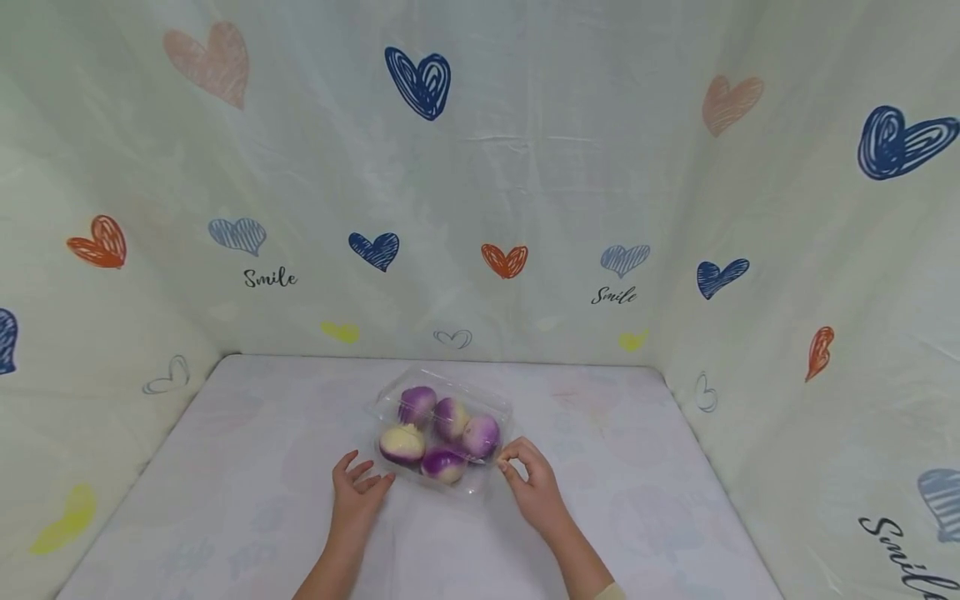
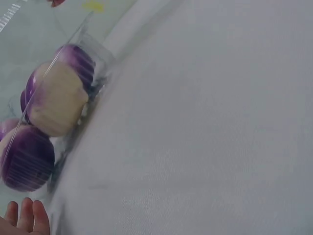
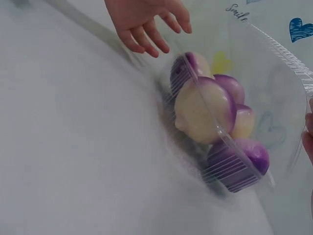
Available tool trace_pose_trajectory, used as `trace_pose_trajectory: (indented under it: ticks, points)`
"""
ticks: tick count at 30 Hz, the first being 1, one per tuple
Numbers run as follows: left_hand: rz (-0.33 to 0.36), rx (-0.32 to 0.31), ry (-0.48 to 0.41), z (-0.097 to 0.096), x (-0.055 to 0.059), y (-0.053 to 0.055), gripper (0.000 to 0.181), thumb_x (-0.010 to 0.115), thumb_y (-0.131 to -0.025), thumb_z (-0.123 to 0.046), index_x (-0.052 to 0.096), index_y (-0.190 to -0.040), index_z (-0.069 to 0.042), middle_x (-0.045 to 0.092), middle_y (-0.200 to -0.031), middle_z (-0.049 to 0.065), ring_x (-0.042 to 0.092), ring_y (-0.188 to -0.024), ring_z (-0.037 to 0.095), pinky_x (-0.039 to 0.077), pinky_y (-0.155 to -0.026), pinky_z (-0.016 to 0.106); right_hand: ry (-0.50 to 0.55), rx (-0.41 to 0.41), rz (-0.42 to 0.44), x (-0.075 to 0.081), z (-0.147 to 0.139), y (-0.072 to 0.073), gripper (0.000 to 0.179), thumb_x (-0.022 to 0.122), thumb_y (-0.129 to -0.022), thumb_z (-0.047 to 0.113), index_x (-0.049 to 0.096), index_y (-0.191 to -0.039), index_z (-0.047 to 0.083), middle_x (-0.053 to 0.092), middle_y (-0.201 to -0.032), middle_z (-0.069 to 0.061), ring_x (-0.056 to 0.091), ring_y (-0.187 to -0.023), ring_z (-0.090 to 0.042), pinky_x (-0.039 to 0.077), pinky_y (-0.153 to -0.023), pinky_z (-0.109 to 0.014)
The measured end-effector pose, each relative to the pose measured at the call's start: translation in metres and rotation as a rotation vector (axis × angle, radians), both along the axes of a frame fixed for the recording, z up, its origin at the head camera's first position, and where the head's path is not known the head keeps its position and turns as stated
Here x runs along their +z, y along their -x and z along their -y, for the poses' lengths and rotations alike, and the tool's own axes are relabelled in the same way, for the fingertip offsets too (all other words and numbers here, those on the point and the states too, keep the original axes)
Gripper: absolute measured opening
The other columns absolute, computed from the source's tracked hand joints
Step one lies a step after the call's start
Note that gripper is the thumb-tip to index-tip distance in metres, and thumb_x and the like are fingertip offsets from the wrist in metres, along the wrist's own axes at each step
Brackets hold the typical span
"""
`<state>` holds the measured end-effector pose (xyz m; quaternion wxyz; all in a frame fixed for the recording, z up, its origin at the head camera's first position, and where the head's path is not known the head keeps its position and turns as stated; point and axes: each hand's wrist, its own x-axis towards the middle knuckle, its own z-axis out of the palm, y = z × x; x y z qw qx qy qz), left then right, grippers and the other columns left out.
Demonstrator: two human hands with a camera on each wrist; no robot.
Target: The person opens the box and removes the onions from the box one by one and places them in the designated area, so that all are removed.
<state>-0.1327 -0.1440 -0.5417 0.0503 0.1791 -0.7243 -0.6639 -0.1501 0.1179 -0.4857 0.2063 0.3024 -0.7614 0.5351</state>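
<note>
Several purple-and-white turnips (image 1: 402, 443) lie inside a clear plastic clamshell box (image 1: 471, 482) on the table. Its see-through lid (image 3: 279, 63) stands tilted up in the right wrist view. Thumb and fingers of my right hand (image 1: 534, 485) pinch the lid's edge at the box's right side; only those fingertips (image 3: 308, 132) show at the border of the right wrist view. Near the box's front left corner is my left hand (image 1: 358, 498), its fingers spread and relaxed, holding nothing. The left wrist view catches just a few of its fingers (image 2: 27, 215) below the turnips.
A white cover with faint prints lies over the table (image 1: 285, 475). Pale curtains (image 1: 555, 192) with hearts and the word "Smile" close off the back and both sides. The table's back edge runs shortly behind the box.
</note>
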Motion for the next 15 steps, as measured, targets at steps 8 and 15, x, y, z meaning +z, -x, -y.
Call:
trace_pose_trajectory:
  ticks: [8, 15]
  points:
    - [-0.048, -0.127, 0.034, 0.018, -0.003, 0.002, 0.090, 0.074, -0.085, -0.008, 0.014, -0.151, -0.003, 0.026, -0.149, 0.031, 0.035, -0.129, 0.049, 0.036, -0.101, 0.058, 0.014, 0.001, -0.025, 0.007, -0.010, 0.007, 0.019, 0.058, -0.080, -0.025, 0.056, -0.083, -0.007, 0.058, -0.082, -0.017, 0.058, -0.080, -0.023, 0.047, -0.086, -0.020]
    - [-0.093, -0.218, 0.025, 0.022, -0.010, 0.004, 0.086, 0.075, -0.082, -0.003, 0.022, -0.150, -0.004, 0.029, -0.150, 0.030, 0.038, -0.128, 0.049, 0.046, -0.093, 0.049, 0.043, 0.030, 0.011, 0.013, -0.019, 0.014, 0.014, 0.054, -0.085, -0.024, 0.054, -0.085, -0.010, 0.056, -0.083, -0.019, 0.057, -0.081, -0.027, 0.047, -0.089, -0.019]
